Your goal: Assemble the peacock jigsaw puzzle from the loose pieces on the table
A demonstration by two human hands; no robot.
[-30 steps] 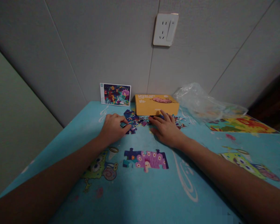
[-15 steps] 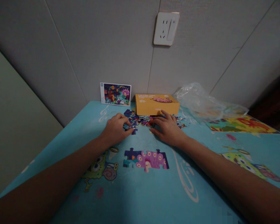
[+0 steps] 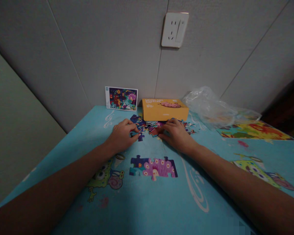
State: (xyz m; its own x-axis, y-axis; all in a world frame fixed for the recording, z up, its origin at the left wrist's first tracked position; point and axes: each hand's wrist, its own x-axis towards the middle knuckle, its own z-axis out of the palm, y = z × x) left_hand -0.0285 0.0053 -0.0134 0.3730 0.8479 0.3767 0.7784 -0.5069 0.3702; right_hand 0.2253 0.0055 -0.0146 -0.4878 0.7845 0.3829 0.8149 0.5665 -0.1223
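A pile of loose jigsaw pieces [image 3: 136, 120] lies in front of the yellow puzzle box, between my hands. My left hand [image 3: 124, 133] is at the pile's left side, thumb and fingers closed around a small dark blue puzzle piece [image 3: 134, 133]. On the other side, my right hand [image 3: 175, 134] pinches a reddish puzzle piece [image 3: 155, 132] at the pile's front edge. Nearer to me lies a joined section of puzzle [image 3: 154, 167], mostly pink and purple with dark blue on its left.
Against the wall stand a picture card [image 3: 121, 99] and the yellow box [image 3: 165, 110]. A clear plastic bag [image 3: 210, 109] lies at the right, partly over a bright yellow and red picture sheet [image 3: 257, 131]. A patterned blue cloth [image 3: 147, 205] covers the table.
My right hand's fingers have drawn together, and a reddish piece now shows at their tips. My left hand has stayed nearly in place. The joined section has not moved.
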